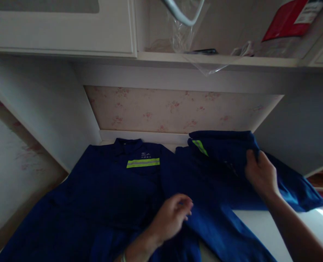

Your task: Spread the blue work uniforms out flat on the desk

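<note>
A navy blue work jacket (117, 182) lies spread out, collar to the back, with a yellow-green reflective strip and a small white print on its chest. My left hand (173, 214) hovers over its sleeve, fingers curled with a gap at the thumb; nothing shows in them. On the right, my right hand (261, 173) pinches the edge of a second navy garment (224, 149), which is partly folded and has its own reflective strip. That garment's lower part is spread beneath and to the right. How far the two garments overlap is hard to tell.
Above is a white cupboard (60, 31) with an open shelf (221, 60) holding clear plastic, a dark flat object (205, 51) and a red-and-white package (289, 22). A pale blue hook-shaped bar (183, 18) hangs in front. White side panels flank the white tabletop (256, 225).
</note>
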`<action>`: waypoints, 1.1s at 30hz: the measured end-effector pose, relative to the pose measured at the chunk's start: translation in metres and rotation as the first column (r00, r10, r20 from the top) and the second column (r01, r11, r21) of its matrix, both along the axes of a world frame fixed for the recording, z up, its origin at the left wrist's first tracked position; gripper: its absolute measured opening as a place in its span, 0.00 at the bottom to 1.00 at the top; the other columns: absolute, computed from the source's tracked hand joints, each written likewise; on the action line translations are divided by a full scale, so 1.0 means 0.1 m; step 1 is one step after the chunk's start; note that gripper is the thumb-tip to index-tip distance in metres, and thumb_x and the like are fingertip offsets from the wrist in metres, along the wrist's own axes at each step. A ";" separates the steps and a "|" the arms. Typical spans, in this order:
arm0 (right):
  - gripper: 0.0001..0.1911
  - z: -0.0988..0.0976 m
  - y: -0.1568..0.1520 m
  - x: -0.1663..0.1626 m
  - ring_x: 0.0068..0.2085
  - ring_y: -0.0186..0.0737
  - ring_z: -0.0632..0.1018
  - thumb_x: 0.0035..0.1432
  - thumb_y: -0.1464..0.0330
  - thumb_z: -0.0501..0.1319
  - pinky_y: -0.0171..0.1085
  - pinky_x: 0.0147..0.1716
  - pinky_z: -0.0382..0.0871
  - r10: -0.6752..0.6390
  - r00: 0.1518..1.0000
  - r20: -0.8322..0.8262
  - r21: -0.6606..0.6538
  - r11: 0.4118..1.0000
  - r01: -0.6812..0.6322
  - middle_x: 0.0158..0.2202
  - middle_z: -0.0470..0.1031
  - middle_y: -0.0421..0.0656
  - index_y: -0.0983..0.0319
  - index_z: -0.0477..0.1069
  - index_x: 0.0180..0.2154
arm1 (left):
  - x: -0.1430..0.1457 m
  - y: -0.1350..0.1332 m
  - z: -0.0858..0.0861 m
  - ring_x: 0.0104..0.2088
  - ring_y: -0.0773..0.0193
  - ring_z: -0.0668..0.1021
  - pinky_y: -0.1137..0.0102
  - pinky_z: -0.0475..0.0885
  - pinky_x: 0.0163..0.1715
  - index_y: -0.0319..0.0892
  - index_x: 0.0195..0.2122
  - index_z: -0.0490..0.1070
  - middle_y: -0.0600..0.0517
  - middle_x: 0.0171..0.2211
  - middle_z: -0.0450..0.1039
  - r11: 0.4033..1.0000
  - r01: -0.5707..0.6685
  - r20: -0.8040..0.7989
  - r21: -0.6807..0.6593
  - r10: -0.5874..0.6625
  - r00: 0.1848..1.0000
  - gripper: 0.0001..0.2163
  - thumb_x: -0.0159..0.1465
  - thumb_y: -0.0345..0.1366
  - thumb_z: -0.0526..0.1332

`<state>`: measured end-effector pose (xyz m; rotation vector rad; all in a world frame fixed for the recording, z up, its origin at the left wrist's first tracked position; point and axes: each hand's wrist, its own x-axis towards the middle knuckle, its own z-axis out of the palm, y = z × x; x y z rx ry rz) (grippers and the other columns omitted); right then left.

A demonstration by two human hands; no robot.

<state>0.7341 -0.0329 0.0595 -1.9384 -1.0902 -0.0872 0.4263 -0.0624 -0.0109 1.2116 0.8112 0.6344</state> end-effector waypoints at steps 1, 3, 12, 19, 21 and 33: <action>0.22 0.06 0.00 -0.12 0.27 0.45 0.71 0.63 0.50 0.47 0.40 0.26 0.60 -0.007 0.999 0.046 -0.004 1.000 0.007 0.25 0.70 0.44 0.59 0.70 0.40 | -0.20 0.10 0.00 0.42 0.56 0.78 0.63 0.74 0.39 0.40 0.45 0.72 0.41 0.48 0.74 0.990 -0.094 0.059 -0.106 0.101 0.993 0.21 0.63 0.53 0.59; 0.23 0.17 -0.01 -0.44 0.30 0.47 0.75 0.64 0.53 0.48 0.41 0.29 0.65 0.058 0.987 0.148 0.003 0.998 -0.059 0.29 0.75 0.46 0.60 0.72 0.47 | -0.61 0.27 0.07 0.46 0.55 0.77 0.61 0.76 0.40 0.41 0.50 0.69 0.40 0.54 0.70 0.937 -0.195 0.174 -0.291 0.252 0.952 0.21 0.64 0.51 0.57; 0.18 0.30 -0.46 -1.64 0.45 0.37 0.80 0.70 0.58 0.50 0.33 0.44 0.72 0.978 0.196 -0.065 -0.442 0.148 -0.885 0.45 0.80 0.38 0.52 0.72 0.53 | -1.64 0.48 0.14 0.59 0.44 0.70 0.51 0.71 0.53 0.43 0.62 0.60 0.41 0.62 0.65 0.841 -0.277 0.018 -0.465 0.322 0.947 0.39 0.59 0.66 0.48; 0.35 -0.77 0.00 -0.03 0.60 0.67 0.66 0.50 0.55 0.67 0.62 0.58 0.59 0.031 0.992 -0.124 -0.420 0.904 -0.081 0.57 0.69 0.59 0.66 0.69 0.56 | -1.56 0.34 -0.27 0.55 0.52 0.75 0.58 0.72 0.54 0.48 0.62 0.60 0.46 0.58 0.71 0.878 -0.344 -0.225 -0.332 0.281 0.933 0.32 0.57 0.48 0.66; 0.37 -0.92 0.07 0.28 0.56 0.71 0.71 0.45 0.56 0.69 0.63 0.53 0.64 -0.057 0.979 -0.196 -0.440 0.897 -0.036 0.52 0.72 0.65 0.72 0.70 0.53 | -1.45 0.36 -0.31 0.55 0.53 0.75 0.59 0.72 0.53 0.48 0.60 0.62 0.46 0.58 0.70 0.899 -0.377 -0.251 -0.224 0.321 0.913 0.30 0.57 0.43 0.67; 0.24 -0.41 0.50 -0.40 0.36 0.48 0.82 0.57 0.52 0.60 0.43 0.35 0.78 0.352 0.794 -0.496 -0.034 0.905 -0.423 0.35 0.81 0.45 0.61 0.73 0.48 | -2.29 0.83 0.43 0.40 0.49 0.82 0.59 0.77 0.44 0.43 0.46 0.73 0.51 0.38 0.82 0.835 -0.495 -0.418 0.241 0.549 0.724 0.23 0.51 0.46 0.69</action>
